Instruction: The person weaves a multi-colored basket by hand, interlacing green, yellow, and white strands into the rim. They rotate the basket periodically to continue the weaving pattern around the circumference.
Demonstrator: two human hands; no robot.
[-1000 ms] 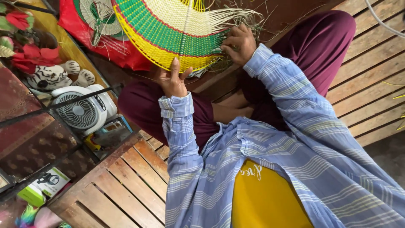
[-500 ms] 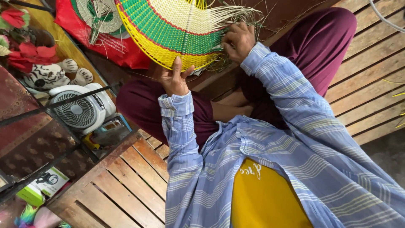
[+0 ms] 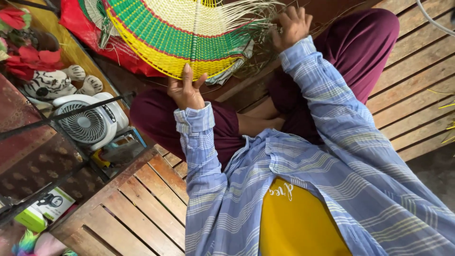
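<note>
A round woven piece (image 3: 189,33) with green, yellow, red and cream bands rests above my crossed legs in maroon trousers (image 3: 189,123). My left hand (image 3: 186,89) grips its yellow lower rim, with one finger pressed up against the weave. My right hand (image 3: 292,24) is closed on the loose pale straw strands (image 3: 256,19) that fan out from the right side of the weave. Both sleeves are blue striped, over a yellow shirt.
I sit on a wooden slatted platform (image 3: 417,80). At the left are a small white fan (image 3: 87,124), a striped toy animal (image 3: 52,84), red artificial flowers (image 3: 21,57) and a dark metal rack (image 3: 42,156). A red bag (image 3: 85,23) lies behind the weave. A green-and-white box (image 3: 45,208) sits low left.
My right hand has moved up and to the right along the loose strands. My left hand stays on the rim, and the woven piece sits slightly lower in view.
</note>
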